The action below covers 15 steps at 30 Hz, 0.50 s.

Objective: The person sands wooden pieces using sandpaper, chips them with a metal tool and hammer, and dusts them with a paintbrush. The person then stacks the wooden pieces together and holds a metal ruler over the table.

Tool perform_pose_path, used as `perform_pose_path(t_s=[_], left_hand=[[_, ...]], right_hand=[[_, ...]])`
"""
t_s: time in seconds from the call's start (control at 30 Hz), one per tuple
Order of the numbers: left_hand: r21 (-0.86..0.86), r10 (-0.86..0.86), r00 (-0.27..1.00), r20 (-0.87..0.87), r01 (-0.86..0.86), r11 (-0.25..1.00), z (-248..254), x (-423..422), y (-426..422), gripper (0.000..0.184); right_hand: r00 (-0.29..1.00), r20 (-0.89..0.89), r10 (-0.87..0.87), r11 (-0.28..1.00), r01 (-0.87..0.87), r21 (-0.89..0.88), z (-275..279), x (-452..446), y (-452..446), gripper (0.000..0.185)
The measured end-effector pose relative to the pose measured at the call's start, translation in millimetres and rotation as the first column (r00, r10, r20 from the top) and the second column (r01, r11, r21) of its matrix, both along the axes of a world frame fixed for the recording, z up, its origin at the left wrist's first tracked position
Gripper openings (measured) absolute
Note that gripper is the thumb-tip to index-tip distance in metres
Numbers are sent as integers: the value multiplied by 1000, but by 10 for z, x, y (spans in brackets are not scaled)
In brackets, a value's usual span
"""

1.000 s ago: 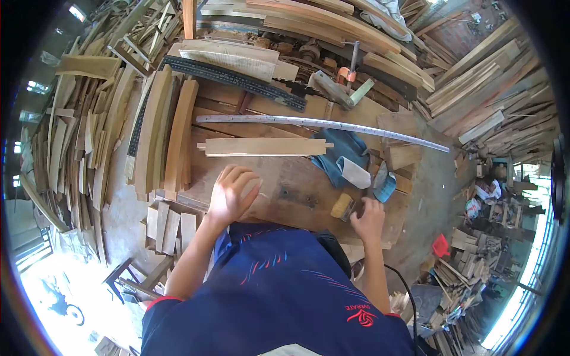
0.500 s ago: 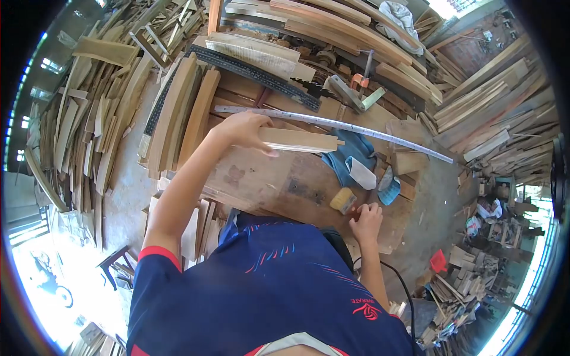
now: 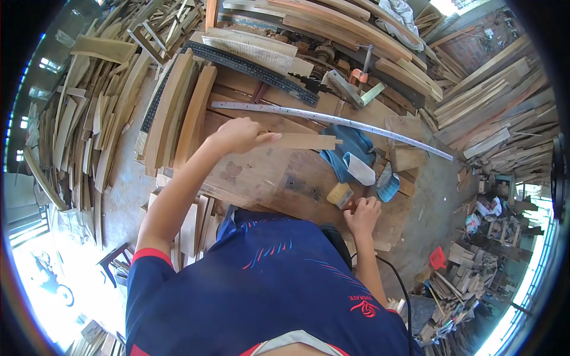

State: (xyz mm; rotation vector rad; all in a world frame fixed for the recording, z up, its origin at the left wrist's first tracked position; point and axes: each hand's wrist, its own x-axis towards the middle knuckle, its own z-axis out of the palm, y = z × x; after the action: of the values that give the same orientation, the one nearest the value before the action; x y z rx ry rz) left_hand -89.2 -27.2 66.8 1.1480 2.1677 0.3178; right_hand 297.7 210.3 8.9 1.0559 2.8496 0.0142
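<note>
My left hand (image 3: 240,136) is closed round one end of a pale wooden strip (image 3: 306,141) with a small tenon at its far end. The strip is above the wooden workbench (image 3: 255,178), pointing right. At the bench's right side, my right hand (image 3: 363,216) is closed on the handle of a paintbrush (image 3: 340,194) with yellowish bristles; the fingers partly hide the handle. Beyond the strip lies a long white measuring stick (image 3: 332,123). A blue cloth (image 3: 347,148) and a blue-and-white scrap (image 3: 388,186) lie close to the brush.
Several thick boards (image 3: 196,118) stand at the bench's left, beside a dark perforated metal bar (image 3: 255,72). An orange clamp (image 3: 359,75) sits at the back. Stacked timber (image 3: 107,113) surrounds the bench. A black cable (image 3: 395,273) hangs by my right arm.
My left hand has turned the wooden strip, so its broad face shows now and less of its lit edge. My right hand and the brush have shifted slightly up and left.
</note>
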Motion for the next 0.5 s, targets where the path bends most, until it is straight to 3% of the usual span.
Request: perform_pose_path(t_s=[0.1, 0.2, 0.3, 0.43, 0.5], left_hand=[[107, 27, 985, -170, -8, 994, -74, 354, -186, 76], [167, 21, 902, -432, 57, 984, -477, 777, -396, 87], [317, 109, 805, -584, 102, 943, -742, 1130, -597, 88], [360, 144, 758, -636, 126, 924, -929, 1252, -683, 96], [341, 135, 802, -582, 90, 936, -915, 1257, -664, 97]], right_hand=[[1000, -11, 7, 1000, -7, 7, -32, -8, -26, 33], [999, -38, 9, 1000, -8, 22, -82, 16, -46, 33], [999, -31, 16, 999, -14, 42, -106, 10, -50, 35], [999, 39, 24, 999, -25, 45, -24, -42, -68, 35], [998, 60, 35, 998, -37, 42, 14, -65, -46, 35]])
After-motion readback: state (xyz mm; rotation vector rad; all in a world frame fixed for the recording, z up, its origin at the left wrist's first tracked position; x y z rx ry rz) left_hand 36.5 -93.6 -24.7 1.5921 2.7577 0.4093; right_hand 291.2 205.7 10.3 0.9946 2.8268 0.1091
